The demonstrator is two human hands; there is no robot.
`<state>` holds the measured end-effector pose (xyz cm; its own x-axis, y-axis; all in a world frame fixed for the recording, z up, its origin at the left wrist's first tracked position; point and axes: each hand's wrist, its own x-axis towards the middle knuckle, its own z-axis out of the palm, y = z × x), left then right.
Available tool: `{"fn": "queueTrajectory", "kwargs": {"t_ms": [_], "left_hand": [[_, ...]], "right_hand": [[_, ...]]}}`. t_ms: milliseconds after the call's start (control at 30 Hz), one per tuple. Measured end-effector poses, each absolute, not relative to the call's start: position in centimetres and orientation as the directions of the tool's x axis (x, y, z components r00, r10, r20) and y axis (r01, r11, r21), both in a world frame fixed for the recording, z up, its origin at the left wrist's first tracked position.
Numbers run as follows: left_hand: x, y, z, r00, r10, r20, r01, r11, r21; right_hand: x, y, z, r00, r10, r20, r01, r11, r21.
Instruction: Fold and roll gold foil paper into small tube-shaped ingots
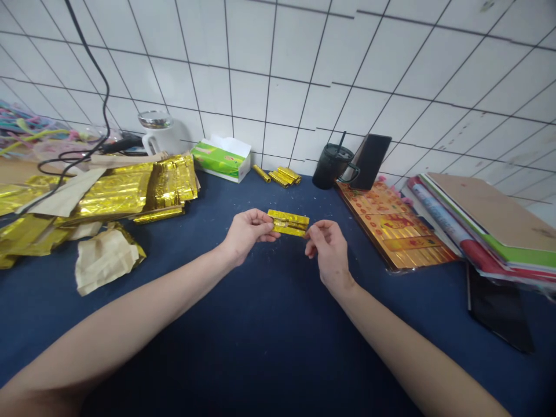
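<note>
Between my two hands is a small folded strip of shiny gold foil paper (289, 222), held just over the dark blue table. My left hand (252, 233) pinches its left end between thumb and fingers. At the strip's right end, the thumb and index finger of my right hand (328, 246) close on the corner, the other fingers curled. Beyond my hands, near the wall, lie several small rolled gold foil pieces (285, 176). Off to the left spreads a heap of gold foil paper sheets (115, 188), some showing a pale back.
A green tissue box (222, 159) and a white lidded mug (158, 136) stand along the tiled wall. Right of them are a black cup (329, 168), a dark phone (372, 161), orange printed packets (397, 223) and stacked folders (490, 217). A black cable (105, 92) hangs at left.
</note>
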<state>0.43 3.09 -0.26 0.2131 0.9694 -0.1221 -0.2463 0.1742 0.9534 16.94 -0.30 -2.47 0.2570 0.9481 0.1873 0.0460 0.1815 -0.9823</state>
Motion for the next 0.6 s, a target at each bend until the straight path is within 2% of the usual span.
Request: {"fn": "queueTrajectory", "kwargs": {"t_ms": [133,367,500,600], "left_hand": [[1.0,2.4,-0.4,0.150,0.985,-0.084,-0.304,0.127,0.944],[1.3,1.8,-0.6,0.187,0.980,-0.061,-0.333,0.122,0.935],[1.1,2.0,-0.6,0.173,0.980,-0.099,-0.276,0.145,0.950],[0.6,2.5,-0.3,0.052,0.999,0.000,-0.153,0.008,0.988]], "right_hand": [[17.0,-0.5,-2.1,0.199,0.941,0.273,0.126,0.251,-0.960],[17.1,-0.3,-2.4,0.162,0.953,0.256,0.095,0.243,-0.965],[17.2,-0.3,-2.1,0.104,0.965,0.242,0.156,0.224,-0.962],[17.4,-0.3,-1.8,0.054,0.976,0.213,0.165,0.201,-0.965]]}}
